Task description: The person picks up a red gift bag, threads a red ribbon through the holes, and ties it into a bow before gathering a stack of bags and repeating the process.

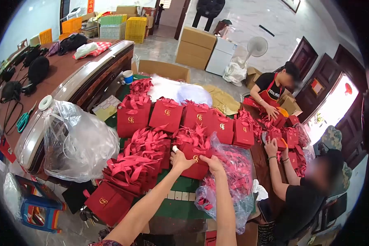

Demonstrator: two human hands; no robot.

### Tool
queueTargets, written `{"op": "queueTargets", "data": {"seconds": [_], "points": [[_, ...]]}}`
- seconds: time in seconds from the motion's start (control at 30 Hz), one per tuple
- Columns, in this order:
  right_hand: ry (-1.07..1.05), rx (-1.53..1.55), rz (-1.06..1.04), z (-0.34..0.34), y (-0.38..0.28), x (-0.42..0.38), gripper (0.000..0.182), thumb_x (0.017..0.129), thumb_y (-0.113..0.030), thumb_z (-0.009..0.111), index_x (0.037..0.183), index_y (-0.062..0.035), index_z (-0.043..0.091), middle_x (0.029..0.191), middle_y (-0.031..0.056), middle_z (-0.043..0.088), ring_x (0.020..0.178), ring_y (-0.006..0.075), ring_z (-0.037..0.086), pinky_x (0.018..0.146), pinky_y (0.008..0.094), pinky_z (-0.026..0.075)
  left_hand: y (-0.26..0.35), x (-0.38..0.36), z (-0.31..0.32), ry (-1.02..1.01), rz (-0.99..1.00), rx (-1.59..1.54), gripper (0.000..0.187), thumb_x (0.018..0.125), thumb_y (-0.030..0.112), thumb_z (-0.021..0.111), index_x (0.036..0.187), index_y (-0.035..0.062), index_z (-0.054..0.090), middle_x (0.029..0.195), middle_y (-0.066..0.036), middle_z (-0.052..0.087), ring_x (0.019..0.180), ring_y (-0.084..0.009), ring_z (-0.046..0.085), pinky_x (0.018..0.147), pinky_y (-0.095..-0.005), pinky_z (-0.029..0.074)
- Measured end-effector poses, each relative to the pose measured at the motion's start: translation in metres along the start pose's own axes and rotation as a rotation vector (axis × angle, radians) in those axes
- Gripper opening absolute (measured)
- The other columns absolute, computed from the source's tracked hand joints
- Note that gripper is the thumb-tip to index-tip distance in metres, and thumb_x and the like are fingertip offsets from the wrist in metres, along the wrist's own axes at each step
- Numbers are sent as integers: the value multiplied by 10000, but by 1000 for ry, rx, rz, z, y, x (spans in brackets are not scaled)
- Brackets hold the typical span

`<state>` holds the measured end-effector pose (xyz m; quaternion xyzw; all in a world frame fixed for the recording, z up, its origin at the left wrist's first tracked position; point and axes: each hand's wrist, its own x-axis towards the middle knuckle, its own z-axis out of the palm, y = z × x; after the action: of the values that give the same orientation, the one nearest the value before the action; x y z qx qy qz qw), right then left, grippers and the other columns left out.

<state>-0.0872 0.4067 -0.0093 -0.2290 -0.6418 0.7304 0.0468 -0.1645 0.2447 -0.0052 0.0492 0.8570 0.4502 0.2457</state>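
Note:
A small red gift bag (191, 171) with a gold logo on its front is between my two hands. My left hand (181, 160), with a white wrap on one finger, grips the bag's left side. My right hand (213, 164) holds the right edge, thumb on the front; its other fingers are hidden behind. Just left of my hands, red bags with ribbon handles (137, 158) are packed in rows. To the right, a clear plastic sack (229, 172) holds more red pieces. Behind my hands stands a row of upright red bags (166, 116).
Two co-workers handle red bags at the right: one in a red apron (270, 92), one in a black shirt (291, 209). A large clear plastic bag (76, 143) bulges at the left. Teal scissors (23, 121) lie on the brown table (41, 92). A blue stool (41, 211) stands lower left.

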Motion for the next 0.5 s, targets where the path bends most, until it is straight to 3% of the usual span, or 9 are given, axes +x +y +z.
{"op": "queueTargets", "data": {"seconds": [0.13,0.3,0.33,0.5], "points": [[-28,1,6,-3,-1,-1,281,857,-114,700,1111,-1,659,1059,82,693,922,178,658,855,328,510,3,-3,-3,-15,-17,13,1234,634,357,866,1466,-18,36,1462,-329,256,1335,-472,322,1109,-532,289],[-13,-14,20,-2,1,1,268,849,-103,700,1100,-16,667,1046,72,696,911,177,660,843,327,515,2,-6,-2,31,-4,82,1228,643,437,852,1479,9,61,1366,-283,393,1276,-458,392,1056,-535,347],[-1,-21,-28,-2,5,4,298,822,-136,734,1070,16,667,1004,87,693,854,179,664,764,327,527,1,-6,-2,20,-5,49,1213,656,406,852,1484,23,52,1380,-281,384,1283,-454,386,1064,-539,335],[-28,26,-13,-8,13,11,311,836,-135,723,1108,2,659,1024,76,693,868,169,661,778,316,524,2,-13,3,52,-17,-29,1163,692,306,841,1490,34,40,1418,-289,336,1305,-458,354,1084,-545,304]]}}
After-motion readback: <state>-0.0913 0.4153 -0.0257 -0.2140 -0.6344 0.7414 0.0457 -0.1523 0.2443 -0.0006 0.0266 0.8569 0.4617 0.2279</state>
